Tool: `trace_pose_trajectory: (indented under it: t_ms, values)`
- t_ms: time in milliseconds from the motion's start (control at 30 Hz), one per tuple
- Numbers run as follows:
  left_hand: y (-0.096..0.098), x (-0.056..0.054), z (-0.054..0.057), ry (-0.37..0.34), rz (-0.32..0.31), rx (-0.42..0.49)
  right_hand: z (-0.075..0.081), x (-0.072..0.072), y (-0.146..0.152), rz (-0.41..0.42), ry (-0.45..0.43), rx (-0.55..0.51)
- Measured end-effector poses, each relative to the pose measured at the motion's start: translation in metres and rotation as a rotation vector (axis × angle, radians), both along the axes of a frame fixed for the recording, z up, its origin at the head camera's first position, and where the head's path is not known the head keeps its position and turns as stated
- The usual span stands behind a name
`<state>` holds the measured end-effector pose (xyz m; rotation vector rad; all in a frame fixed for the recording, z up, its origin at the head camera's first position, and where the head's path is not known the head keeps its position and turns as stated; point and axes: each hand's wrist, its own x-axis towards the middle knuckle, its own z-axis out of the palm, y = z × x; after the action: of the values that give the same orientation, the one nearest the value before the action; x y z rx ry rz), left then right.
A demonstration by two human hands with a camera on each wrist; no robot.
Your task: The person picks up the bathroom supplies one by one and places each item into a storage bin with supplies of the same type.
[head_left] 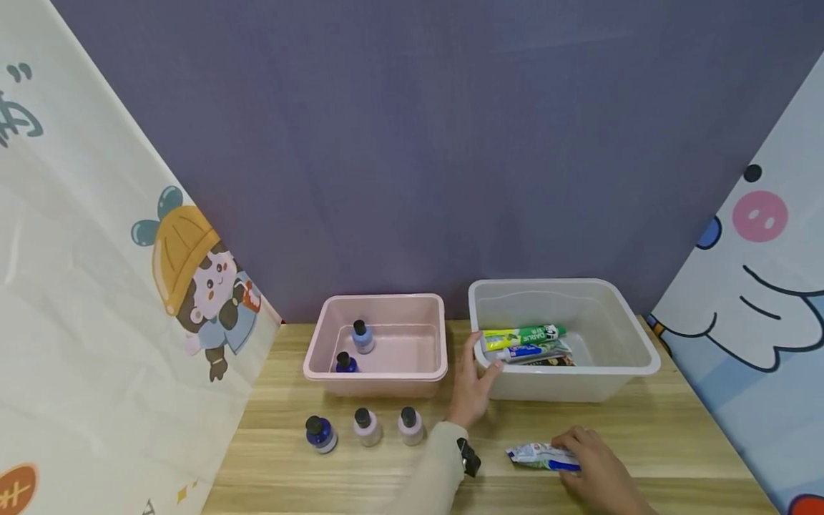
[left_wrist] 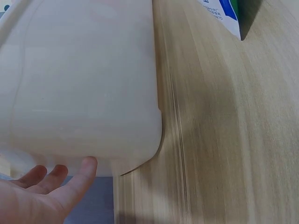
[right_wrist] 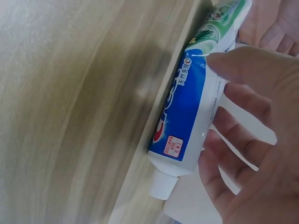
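A blue, white and green toothpaste tube (right_wrist: 182,102) is by the table surface, its white cap free of the fingers. My right hand (head_left: 595,465) pinches this tube, thumb on its printed face and fingers along the opposite edge in the right wrist view. At the front left corner of the white bin (head_left: 618,370), my left hand (head_left: 473,390) rests against the outer wall and rim. Its fingertips touch the plastic in the left wrist view. Inside that bin lie a yellow-green toothpaste tube (head_left: 524,337), a blue-white tube (head_left: 531,351) and a dark package (head_left: 550,361).
Left of the white bin stands a pink bin (head_left: 386,375) holding a light blue bottle (head_left: 363,339) and a dark blue bottle (head_left: 346,363). In front are another dark blue bottle (head_left: 321,436) and two pale pink bottles (head_left: 367,429). A purple-grey backdrop (head_left: 418,157) rises behind.
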<state>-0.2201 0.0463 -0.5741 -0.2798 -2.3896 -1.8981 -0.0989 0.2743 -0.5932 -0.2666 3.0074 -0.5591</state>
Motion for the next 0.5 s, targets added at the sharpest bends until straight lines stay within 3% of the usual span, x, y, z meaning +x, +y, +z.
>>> trace_pose_trajectory:
  t_ms: [500]
  values:
    - [0.000, 0.000, -0.001, -0.003, -0.010, 0.009, -0.012, 0.000, 0.003, 0.008, 0.113, 0.028]
